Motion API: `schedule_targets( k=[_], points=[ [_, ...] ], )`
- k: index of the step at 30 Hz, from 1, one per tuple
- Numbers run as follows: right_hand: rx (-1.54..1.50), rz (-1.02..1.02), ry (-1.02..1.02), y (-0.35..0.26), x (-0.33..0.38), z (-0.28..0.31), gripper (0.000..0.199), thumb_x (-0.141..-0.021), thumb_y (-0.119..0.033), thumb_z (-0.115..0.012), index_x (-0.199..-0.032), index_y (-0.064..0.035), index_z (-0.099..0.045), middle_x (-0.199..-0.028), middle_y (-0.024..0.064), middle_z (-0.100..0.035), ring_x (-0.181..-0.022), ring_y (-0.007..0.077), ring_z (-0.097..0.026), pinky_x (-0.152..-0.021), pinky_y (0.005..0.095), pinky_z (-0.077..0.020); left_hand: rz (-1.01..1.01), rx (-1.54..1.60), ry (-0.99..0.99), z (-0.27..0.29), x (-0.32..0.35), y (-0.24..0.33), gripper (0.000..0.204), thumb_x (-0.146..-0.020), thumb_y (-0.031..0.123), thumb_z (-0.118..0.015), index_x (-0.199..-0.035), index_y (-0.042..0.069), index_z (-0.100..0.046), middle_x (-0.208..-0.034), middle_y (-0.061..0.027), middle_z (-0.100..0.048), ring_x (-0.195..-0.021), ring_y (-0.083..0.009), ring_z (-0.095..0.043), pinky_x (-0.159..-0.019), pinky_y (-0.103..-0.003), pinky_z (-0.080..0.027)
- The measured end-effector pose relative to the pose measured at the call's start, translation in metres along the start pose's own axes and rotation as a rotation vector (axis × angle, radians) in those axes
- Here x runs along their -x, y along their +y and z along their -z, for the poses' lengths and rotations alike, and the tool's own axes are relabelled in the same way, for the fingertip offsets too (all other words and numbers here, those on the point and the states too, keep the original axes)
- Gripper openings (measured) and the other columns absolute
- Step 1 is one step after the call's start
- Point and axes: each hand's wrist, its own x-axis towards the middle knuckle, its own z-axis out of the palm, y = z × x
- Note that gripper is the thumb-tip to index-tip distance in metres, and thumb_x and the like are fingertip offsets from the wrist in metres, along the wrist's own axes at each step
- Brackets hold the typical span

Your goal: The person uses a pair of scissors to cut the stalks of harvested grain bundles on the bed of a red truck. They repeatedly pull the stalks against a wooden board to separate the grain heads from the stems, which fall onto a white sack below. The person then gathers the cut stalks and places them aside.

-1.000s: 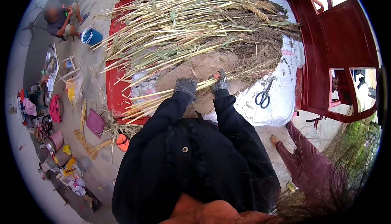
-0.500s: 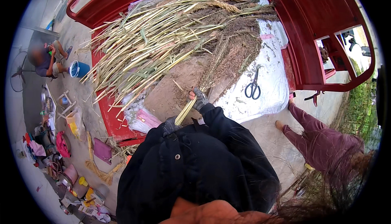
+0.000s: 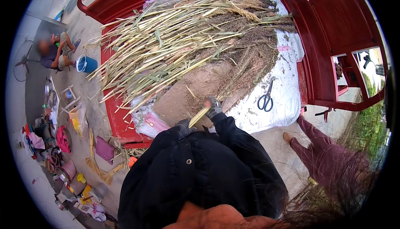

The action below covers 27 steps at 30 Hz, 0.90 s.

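My right hand (image 3: 213,107), in a grey glove with bare fingertips, is closed round a small bundle of pale cut stalks (image 3: 199,117). Thin seed heads stretch from it over the board. Close to the lower stalk ends, against my black jacket, is my gloved left hand (image 3: 183,129); its fingers are mostly hidden. Ahead lies a big heap of long stalks (image 3: 154,58), cut ends to the left and dark seed heads (image 3: 254,41) to the right. Black-handled scissors (image 3: 266,98) rest on the white sheet (image 3: 287,79) to the right. Under the bundle is a brown board (image 3: 175,100).
The red cart bed (image 3: 118,118) surrounds the heap, with a raised red side (image 3: 308,54) at right. A seated person (image 3: 52,56) and blue bucket (image 3: 86,64) are at far left. Someone in maroon clothes (image 3: 321,152) is at right. Brooms (image 3: 96,164) and household clutter (image 3: 79,187) lie lower left.
The view has shifted, so the cart and heap appear farther right and slightly lower. My right hand still grips the bundle, its fingertips now blurred. The left hand stays by the stalk ends.
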Motion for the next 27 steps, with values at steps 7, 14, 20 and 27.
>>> schedule_targets(
  k=[7,14,20,27],
  points=[
    [-0.363,-0.265,0.484,-0.002,-0.005,-0.003,0.02,-0.08,-0.027,-0.057,-0.071,-0.0153,-0.043,-0.051,-0.0006,-0.037,-0.038,0.0138,-0.035,-0.033,0.0269,-0.0269,-0.127,0.006,0.757,0.087,-0.081,-0.042,0.023,-0.077,0.024,-0.056,-0.083,0.002,-0.059,-0.08,-0.0167,-0.059,-0.079,-0.0331,-0.056,-0.07,-0.038,-0.044],
    [-0.222,-0.237,0.459,0.02,-0.013,0.016,0.02,-0.08,-0.025,-0.053,-0.066,-0.0152,-0.041,-0.048,-0.0013,-0.032,-0.038,0.0138,-0.033,-0.033,0.0279,-0.025,0.264,-0.741,0.475,0.162,-0.143,-0.05,0.022,-0.076,0.025,-0.05,-0.086,0.011,-0.063,-0.087,-0.0082,-0.062,-0.09,-0.0263,-0.056,-0.078,-0.042,-0.043],
    [-0.172,-0.158,0.166,0.005,-0.003,0.006,0.022,-0.084,-0.022,-0.043,-0.063,-0.0145,-0.039,-0.054,0.0012,-0.036,-0.047,0.0159,-0.036,-0.042,0.0299,-0.0306,0.34,-0.798,0.528,0.147,-0.137,-0.061,0.025,-0.078,0.03,-0.049,-0.094,0.015,-0.062,-0.094,-0.0079,-0.06,-0.09,-0.0281,-0.056,-0.077,-0.045,-0.042],
    [0.102,0.045,0.079,0.015,-0.002,-0.005,0.013,-0.084,-0.022,-0.049,-0.075,-0.0154,-0.042,-0.059,-0.0003,-0.036,-0.047,0.0147,-0.037,-0.043,0.0305,-0.0321,-0.033,-0.594,0.593,0.115,-0.067,-0.042,0.023,-0.081,0.026,-0.046,-0.094,0.011,-0.058,-0.092,-0.0139,-0.056,-0.082,-0.0299,-0.057,-0.069,-0.04,-0.046]
  ],
)
